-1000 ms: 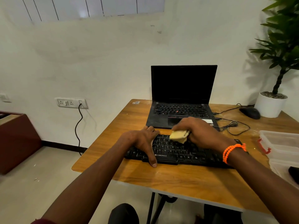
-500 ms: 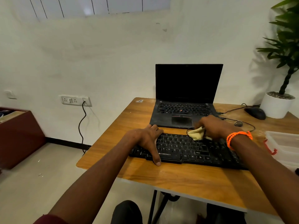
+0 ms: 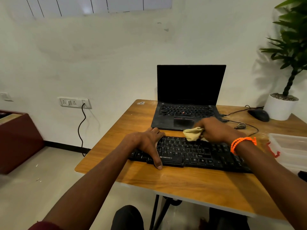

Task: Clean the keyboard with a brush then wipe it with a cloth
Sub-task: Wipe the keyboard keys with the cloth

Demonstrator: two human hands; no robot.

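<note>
My right hand (image 3: 216, 130) fingers curled round cloth (image 3: 193, 133), pressing it on keyboard (image 3: 191, 153) top row. Left hand (image 3: 147, 143) flat w/ fingers straight, thumb at front edge.

You face a white wall (image 3: 116, 52), scuffed in places, with a window (image 3: 99, 4) along its top edge. A socket strip (image 3: 74, 102) sits low on it, a black cord (image 3: 81, 128) hanging down. The wooden table (image 3: 191, 185) stands on pale floor (image 3: 33, 188); a dark red cabinet (image 3: 16, 138) sits left.
</note>
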